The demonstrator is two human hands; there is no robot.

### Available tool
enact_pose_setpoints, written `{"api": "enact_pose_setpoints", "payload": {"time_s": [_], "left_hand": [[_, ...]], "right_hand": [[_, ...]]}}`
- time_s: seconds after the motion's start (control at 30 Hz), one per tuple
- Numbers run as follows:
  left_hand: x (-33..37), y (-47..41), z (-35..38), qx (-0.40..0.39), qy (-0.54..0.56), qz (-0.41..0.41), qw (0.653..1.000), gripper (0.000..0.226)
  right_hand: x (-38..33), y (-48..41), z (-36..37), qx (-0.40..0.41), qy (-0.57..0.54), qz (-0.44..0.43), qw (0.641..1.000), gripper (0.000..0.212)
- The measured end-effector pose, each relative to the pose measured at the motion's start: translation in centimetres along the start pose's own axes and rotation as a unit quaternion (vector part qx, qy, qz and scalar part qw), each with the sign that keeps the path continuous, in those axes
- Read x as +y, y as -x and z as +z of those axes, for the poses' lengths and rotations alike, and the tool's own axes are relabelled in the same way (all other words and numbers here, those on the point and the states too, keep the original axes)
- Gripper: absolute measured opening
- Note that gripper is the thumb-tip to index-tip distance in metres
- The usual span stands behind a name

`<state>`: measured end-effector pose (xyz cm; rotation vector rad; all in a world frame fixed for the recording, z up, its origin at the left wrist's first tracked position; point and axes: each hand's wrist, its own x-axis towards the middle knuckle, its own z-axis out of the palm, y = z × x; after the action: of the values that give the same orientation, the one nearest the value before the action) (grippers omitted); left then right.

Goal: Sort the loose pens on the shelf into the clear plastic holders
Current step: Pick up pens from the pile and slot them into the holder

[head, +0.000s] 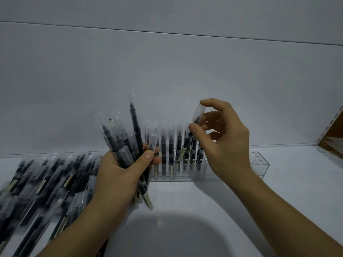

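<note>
White shelf surface fills the lower half of frame. Plain white wall behind it, one horizontal seam near the top. Brown board-like thing at right edge, can't tell what it is. Light is dim and the left side is motion-blurred.

Loose pens: big heap lying flat at lower left of frame, just beside the left forearm. Clear plastic holder: centre-right, back near the wall, one long row. Standing pens sit upright in its left and middle part, caps up; the right end shows round holes. Right hand is above the holder's middle, and left hand overlaps its left end.

Left hand: clenched round a bundle of pens, caps up and fanned, bottom ends sticking out below the palm.

Right hand: thumb and index pinch a single pen near its clear cap. The pen is tilted, its lower end down among the standing pens. Other fingers loosely curled.
</note>
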<state>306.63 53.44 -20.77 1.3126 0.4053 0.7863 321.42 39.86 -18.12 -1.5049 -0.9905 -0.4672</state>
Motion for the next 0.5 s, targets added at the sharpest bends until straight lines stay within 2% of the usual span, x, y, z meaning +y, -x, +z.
{"api": "enact_pose_setpoints", "payload": {"time_s": [0.13,0.23,0.4,0.5], "left_hand": [[0.0,0.0,-0.1,0.005,-0.018,-0.002,1.0,0.017],[0.0,0.0,-0.2,0.005,-0.037,0.001,0.999,0.012],[0.2,0.1,-0.1,0.005,-0.036,-0.004,0.999,0.02],[0.2,0.2,-0.1,0.0,-0.04,-0.003,0.999,0.024]], "right_hand": [[0.1,0.1,0.4,-0.016,0.035,-0.025,0.999,0.052],[0.5,0.3,0.6,-0.035,0.079,-0.057,0.995,0.043],[0.9,0.7,1.2,-0.03,0.108,-0.104,0.988,0.029],[1.0,0.8,1.2,-0.021,0.13,-0.115,0.985,0.028]]}}
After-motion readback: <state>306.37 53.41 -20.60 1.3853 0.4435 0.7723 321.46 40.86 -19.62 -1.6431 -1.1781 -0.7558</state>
